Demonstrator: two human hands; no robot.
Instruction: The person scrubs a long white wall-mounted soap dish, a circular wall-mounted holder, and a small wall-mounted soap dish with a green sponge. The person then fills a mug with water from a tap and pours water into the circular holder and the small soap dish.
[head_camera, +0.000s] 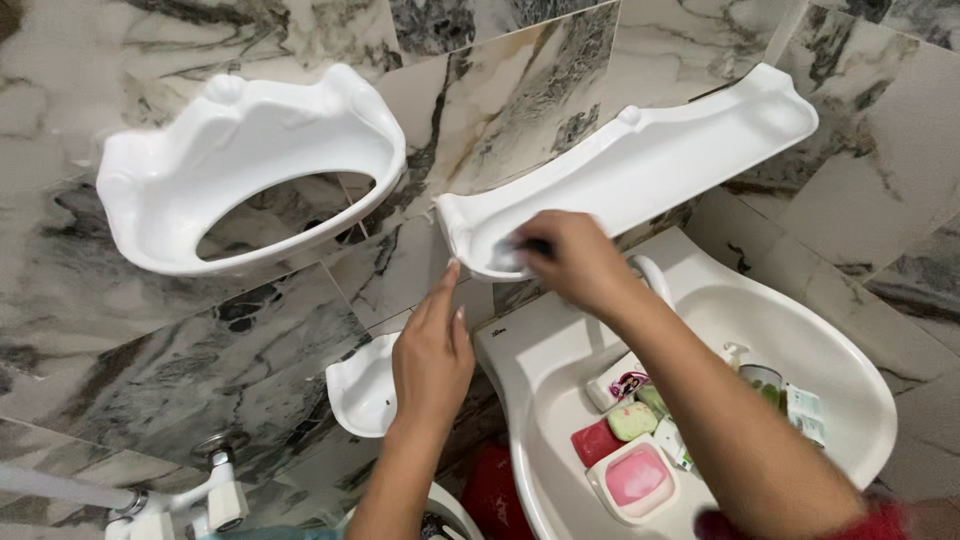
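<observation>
With my right hand (578, 262) closed on what looks like a dark scrubber (515, 250) at the wall shelf's (640, 165) left end, I press evenly while my open left hand (432, 352) steadies its edge.

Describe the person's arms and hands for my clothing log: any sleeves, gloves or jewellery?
Both forearms are bare, with no gloves, rings or watch visible. The left hand has short, pale fingernails. Behind the right hand, a red sleeve edge shows near the elbow.

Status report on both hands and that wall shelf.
Right hand presses cloth on long white shelf. Left hand touches shelf's edge, empty. Nothing in the way.
</observation>
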